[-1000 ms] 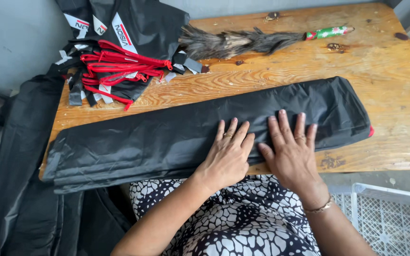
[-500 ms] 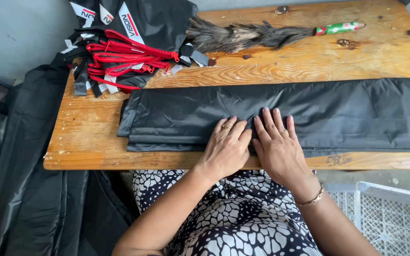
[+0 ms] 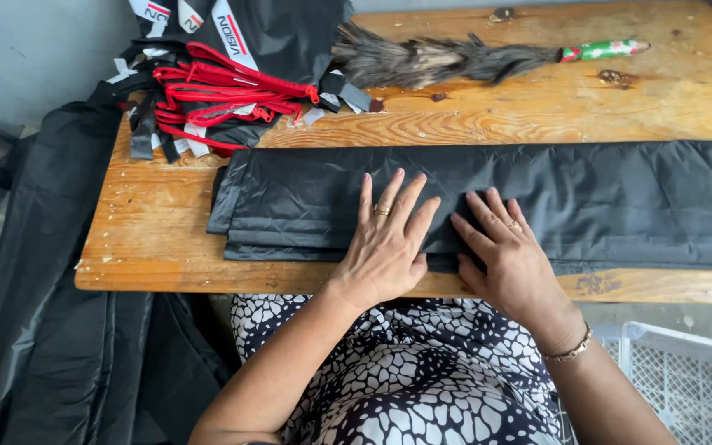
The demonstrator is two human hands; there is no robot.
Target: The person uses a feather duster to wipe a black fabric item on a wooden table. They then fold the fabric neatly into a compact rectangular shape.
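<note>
A long folded black fabric piece [image 3: 537, 198] lies flat across the near half of the wooden table [image 3: 150, 239], its left end stopping short of the table's left edge and its right end running out of view. Both hands rest on it close to its near edge, side by side: the left hand [image 3: 389, 247] lies palm down with fingers spread, the right hand [image 3: 508, 255] just to its right, also flat and open, neither one gripping the cloth. Farther off, at the far left, sits a heap of black bags with red straps [image 3: 216, 91], and a feather duster [image 3: 471, 59] lies along the far edge.
</note>
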